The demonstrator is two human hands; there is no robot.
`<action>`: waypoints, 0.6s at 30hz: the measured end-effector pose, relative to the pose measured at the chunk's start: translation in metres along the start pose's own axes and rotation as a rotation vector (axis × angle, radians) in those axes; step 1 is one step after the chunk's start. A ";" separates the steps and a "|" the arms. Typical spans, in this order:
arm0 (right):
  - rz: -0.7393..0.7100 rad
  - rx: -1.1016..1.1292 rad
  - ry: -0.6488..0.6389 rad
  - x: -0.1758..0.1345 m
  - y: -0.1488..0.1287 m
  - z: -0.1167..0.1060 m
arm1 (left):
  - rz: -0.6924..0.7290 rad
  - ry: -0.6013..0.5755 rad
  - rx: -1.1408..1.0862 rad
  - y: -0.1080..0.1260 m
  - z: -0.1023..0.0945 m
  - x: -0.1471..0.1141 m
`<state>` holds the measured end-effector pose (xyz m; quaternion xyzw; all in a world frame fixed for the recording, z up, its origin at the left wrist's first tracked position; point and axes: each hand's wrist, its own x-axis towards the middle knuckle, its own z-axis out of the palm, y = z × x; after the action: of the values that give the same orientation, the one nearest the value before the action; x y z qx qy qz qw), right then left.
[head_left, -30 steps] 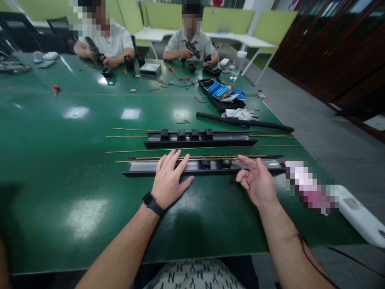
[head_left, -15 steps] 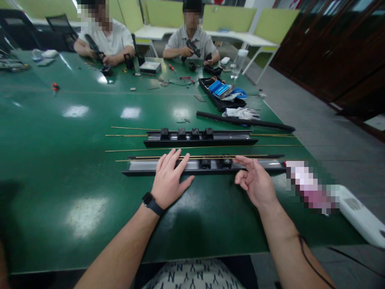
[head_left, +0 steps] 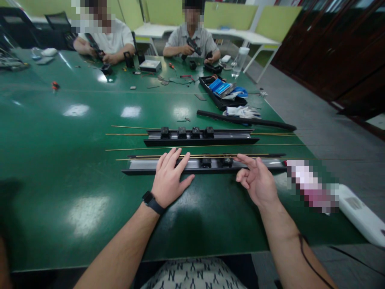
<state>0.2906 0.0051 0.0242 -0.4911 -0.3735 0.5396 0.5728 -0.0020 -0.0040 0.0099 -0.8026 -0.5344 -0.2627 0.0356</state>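
Near black channel (head_left: 216,170) lay on the worktop (head_left: 90,176), thin brass-coloured rods (head_left: 204,155) along it. Left hand (head_left: 168,180) had its grip spread; right hand (head_left: 259,182) loosely parted, rod contact undetermined. Judged risk: a stray nudge could have rolled rods off.

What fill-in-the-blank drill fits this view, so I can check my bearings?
The arm wearing the watch is the ____ one.
The farther channel carries ____ black blocks.
The left hand lies over the ____ channel.
The tabletop is coloured ____.
Missing words: left; four; nearer; green.
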 end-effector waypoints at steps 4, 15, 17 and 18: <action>-0.003 0.003 0.012 0.001 0.000 0.000 | -0.003 -0.004 0.003 0.000 0.000 0.000; -0.026 -0.007 0.019 0.001 0.001 -0.002 | -0.003 -0.001 0.007 0.000 0.001 0.000; -0.035 -0.001 0.033 0.001 0.000 -0.002 | -0.002 0.002 0.006 0.000 0.001 0.000; -0.038 0.001 0.038 0.001 0.000 -0.002 | -0.001 0.002 0.005 0.000 0.001 -0.001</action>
<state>0.2931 0.0058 0.0232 -0.4937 -0.3715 0.5194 0.5904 -0.0018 -0.0041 0.0085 -0.8019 -0.5356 -0.2621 0.0377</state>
